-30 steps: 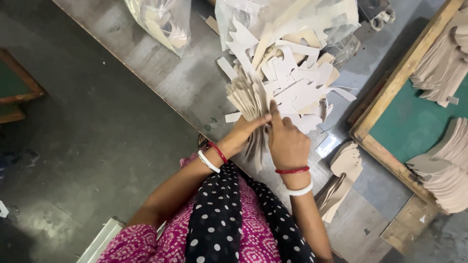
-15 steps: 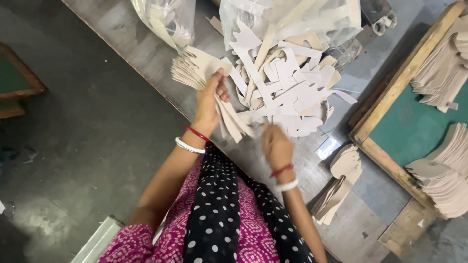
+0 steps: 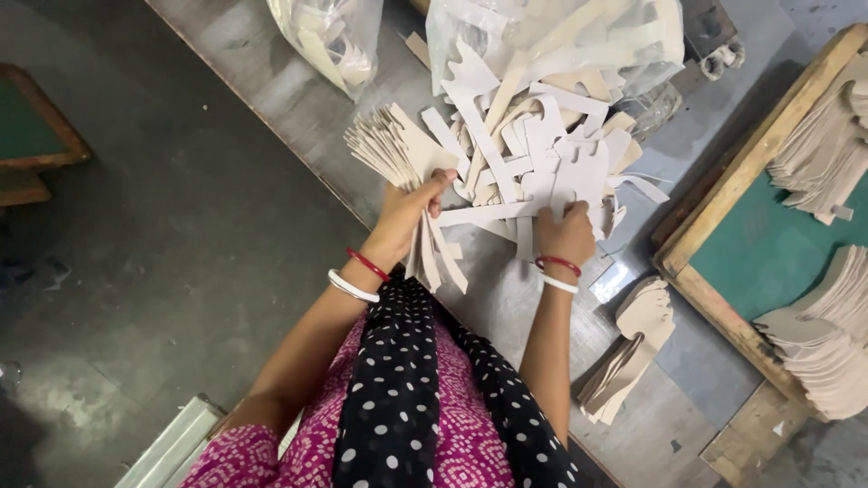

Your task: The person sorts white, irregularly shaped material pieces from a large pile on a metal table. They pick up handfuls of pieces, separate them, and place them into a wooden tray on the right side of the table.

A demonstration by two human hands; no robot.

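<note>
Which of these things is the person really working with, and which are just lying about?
In hand:
- left hand grips a fanned bundle of beige cut pieces
- right hand reaches into the loose heap of cut pieces

Lying about:
- clear plastic bag of pieces
- small stack on the table
- green-topped wooden tray with more stacks

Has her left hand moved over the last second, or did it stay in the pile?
Yes. The left hand, gripping a fanned bundle of cutouts, has swung left, away from the loose pile, toward the table's edge.
</note>
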